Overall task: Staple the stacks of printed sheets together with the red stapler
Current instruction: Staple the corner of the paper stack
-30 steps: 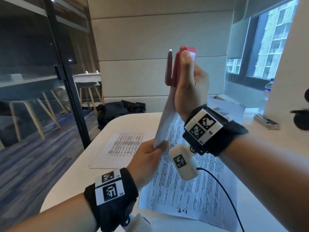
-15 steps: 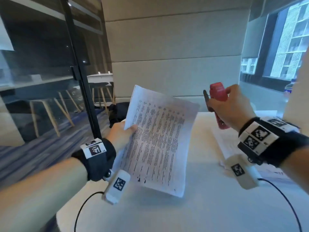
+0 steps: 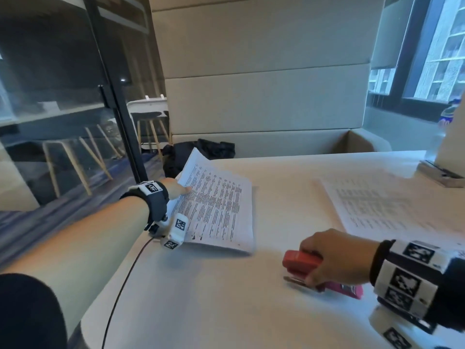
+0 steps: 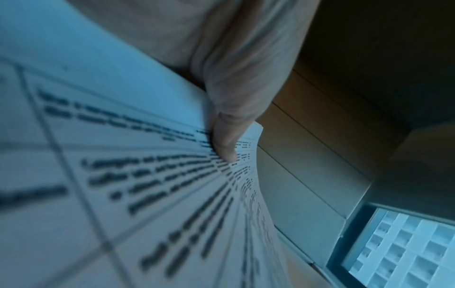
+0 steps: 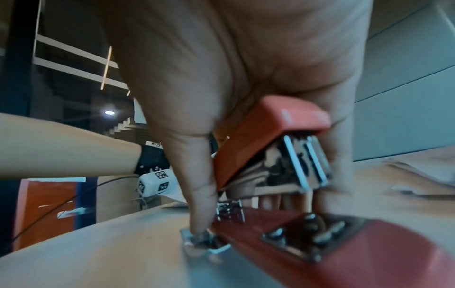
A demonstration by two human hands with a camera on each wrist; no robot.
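A stack of printed sheets (image 3: pixel 216 205) lies low over the white table (image 3: pixel 226 298) at centre left, its far left corner still lifted. My left hand (image 3: pixel 176 188) pinches that left edge, thumb (image 4: pixel 226 136) on top of the paper (image 4: pixel 123 175). The red stapler (image 3: pixel 302 263) rests on the table at the lower right, its arm raised off its base. My right hand (image 3: pixel 334 258) grips it from above, thumb and fingers (image 5: pixel 199 194) down either side of the stapler (image 5: pixel 270 136). A second printed stack (image 3: pixel 377 205) lies flat at the right.
A small box (image 3: pixel 440 176) sits at the table's far right edge. A dark bag (image 3: pixel 198 153) lies on the padded bench behind the table. Glass wall and stools stand to the left. A cable (image 3: pixel 120 293) runs from my left wrist.
My left hand has swung the stapled stack from upright in the air down towards the table at left. My right hand has brought the stapler down onto the table.
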